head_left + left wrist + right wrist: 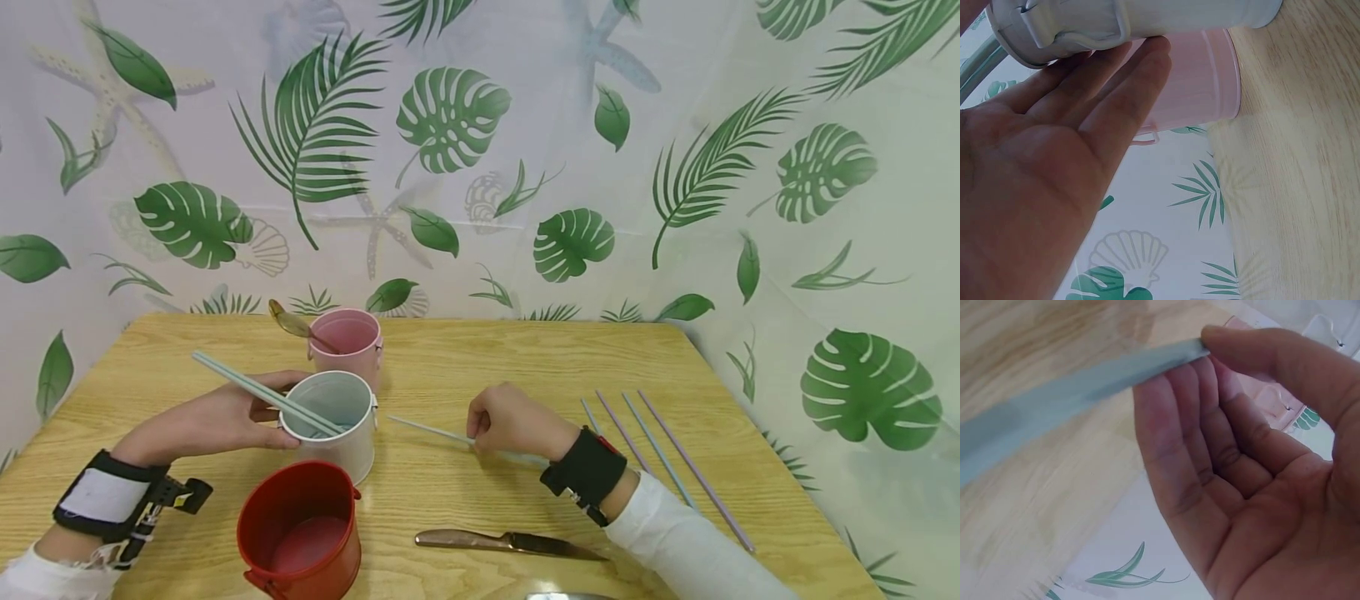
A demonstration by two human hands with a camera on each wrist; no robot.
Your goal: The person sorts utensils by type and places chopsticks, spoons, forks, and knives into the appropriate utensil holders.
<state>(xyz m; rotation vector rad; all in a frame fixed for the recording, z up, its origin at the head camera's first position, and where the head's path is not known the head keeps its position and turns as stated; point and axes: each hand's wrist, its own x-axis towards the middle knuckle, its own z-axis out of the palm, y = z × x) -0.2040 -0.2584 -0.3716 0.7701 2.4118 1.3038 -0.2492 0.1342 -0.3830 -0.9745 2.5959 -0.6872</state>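
Observation:
My left hand (217, 423) holds the white bucket (348, 454) at its left side, the thumb in front and the fingers behind. In the left wrist view, the fingers (1129, 100) lie along the bucket wall. Two pale green sticks (247, 385) lean in that bucket, sticking out over its left rim. To the right, my right hand (521, 423) pinches another thin pale green stick (1079, 394) between thumb and fingertips. In the head view this stick is low over the table, its far end pointing towards the white bucket.
A red bucket (341, 542) stands in front of the white one. Behind is a pink bucket (356, 367) with a golden spoon (288, 320) in it. A knife (483, 541) lies near the front, beside a partly cut-off metal thing (566, 596). Several blue and purple sticks (697, 477) lie at right.

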